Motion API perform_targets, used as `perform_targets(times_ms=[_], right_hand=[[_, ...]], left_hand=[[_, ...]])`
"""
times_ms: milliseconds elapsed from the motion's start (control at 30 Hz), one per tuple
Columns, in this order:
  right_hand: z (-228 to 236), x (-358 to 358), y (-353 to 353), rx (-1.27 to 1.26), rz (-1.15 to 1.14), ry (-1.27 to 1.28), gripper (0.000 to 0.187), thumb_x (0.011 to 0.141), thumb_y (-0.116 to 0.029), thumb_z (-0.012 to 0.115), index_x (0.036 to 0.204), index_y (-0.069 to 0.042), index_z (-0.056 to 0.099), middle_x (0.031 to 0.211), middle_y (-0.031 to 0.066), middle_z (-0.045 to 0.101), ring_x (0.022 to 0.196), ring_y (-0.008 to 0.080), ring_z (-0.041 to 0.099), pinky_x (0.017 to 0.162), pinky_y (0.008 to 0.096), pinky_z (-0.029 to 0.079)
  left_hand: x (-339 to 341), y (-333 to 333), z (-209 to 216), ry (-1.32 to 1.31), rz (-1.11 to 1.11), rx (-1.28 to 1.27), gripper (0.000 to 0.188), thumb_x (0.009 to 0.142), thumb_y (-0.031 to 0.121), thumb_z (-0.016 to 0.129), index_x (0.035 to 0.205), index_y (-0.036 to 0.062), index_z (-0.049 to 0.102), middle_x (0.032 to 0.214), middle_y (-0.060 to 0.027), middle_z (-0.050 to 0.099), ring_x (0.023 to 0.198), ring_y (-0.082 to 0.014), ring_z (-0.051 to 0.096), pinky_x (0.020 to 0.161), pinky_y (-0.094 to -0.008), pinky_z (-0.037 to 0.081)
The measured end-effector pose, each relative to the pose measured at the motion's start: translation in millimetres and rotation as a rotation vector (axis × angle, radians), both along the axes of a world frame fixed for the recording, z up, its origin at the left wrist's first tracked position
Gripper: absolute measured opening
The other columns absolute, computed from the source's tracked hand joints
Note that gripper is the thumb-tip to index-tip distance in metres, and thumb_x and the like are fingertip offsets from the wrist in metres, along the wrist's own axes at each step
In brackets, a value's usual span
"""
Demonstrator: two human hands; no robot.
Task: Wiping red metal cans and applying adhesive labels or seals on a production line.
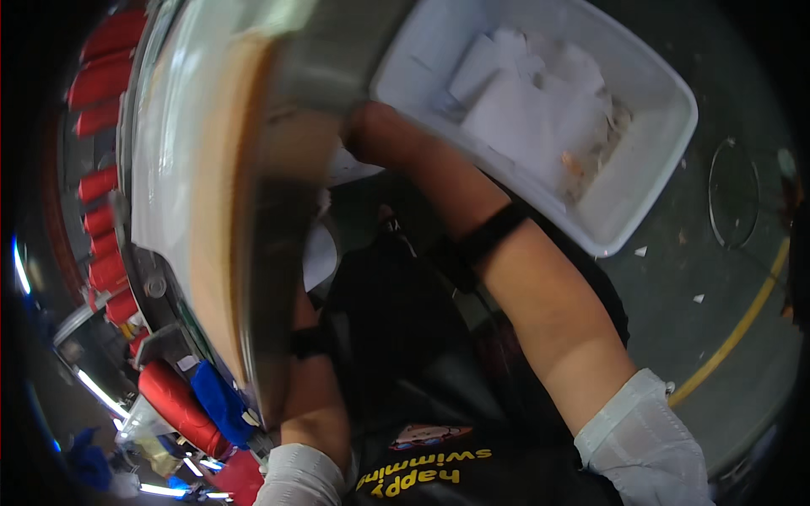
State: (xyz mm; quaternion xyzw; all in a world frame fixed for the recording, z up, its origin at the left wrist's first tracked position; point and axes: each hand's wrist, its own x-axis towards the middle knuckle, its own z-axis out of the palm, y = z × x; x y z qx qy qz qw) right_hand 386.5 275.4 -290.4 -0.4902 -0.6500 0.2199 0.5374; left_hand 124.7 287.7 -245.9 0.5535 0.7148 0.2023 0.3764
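Note:
My right arm reaches up and forward, and my right hand [375, 135] is at the table's edge beside a white plastic bin [582, 240]. The hand is smeared by motion and its fingers are lost in shadow, so I cannot tell what it holds. White scraps of paper or sheet [536, 105] lie in the bin. On the left, a worktable [219, 194] with a tan band along its edge cuts across the view. Behind that edge my left hand is hidden; only the left forearm [316, 396] shows. A white piece [319, 257] is partly visible below the table, near the left forearm.
Red padded-looking bundles [101, 194] stand in a row at the far left. A red roll [179, 405] and a blue cloth [221, 401] are lower down. A thin wire ring [734, 194] and small white scraps lie on the floor, near a yellow line [734, 329].

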Motion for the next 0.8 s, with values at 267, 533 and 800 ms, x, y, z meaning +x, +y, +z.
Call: perform_targets(times_ms=[267,533,800], right_hand=[[6.7,29.0,-5.1,-0.182,-0.070,0.024,0.021,0.079,-0.010,0.054,0.096,-0.006,0.066,0.085,0.0173,0.067,0.084,0.0355,0.065,0.073,0.0440,0.054],[-1.3,41.5,0.1,-0.302,0.015,0.027,0.015,0.079,-0.011,0.055,0.087,-0.004,0.065,0.084,0.0179,0.066,0.084,0.0370,0.063,0.072,0.0466,0.052],[-16.6,49.0,6.9,-0.321,-0.021,0.090,0.013,0.077,-0.010,0.056,0.085,-0.003,0.064,0.081,0.0190,0.064,0.081,0.0376,0.063,0.070,0.0471,0.051]], left_hand=[[36.5,2.2,3.4,0.529,-0.018,0.143,0.048,0.083,0.031,0.068,0.114,-0.0040,0.054,0.095,-0.0171,0.065,0.083,-0.0280,0.063,0.073,-0.0368,0.049],[45.0,38.3,-15.8,0.640,-0.048,0.449,0.079,0.079,0.044,0.066,0.137,-0.0045,0.042,0.138,-0.0274,0.046,0.131,-0.0388,0.041,0.107,-0.0439,0.033],[54.6,57.2,-7.2,0.499,0.459,0.247,0.065,0.096,0.048,0.041,0.126,-0.0084,0.052,0.122,-0.0256,0.059,0.110,-0.0379,0.059,0.095,-0.0431,0.044]])
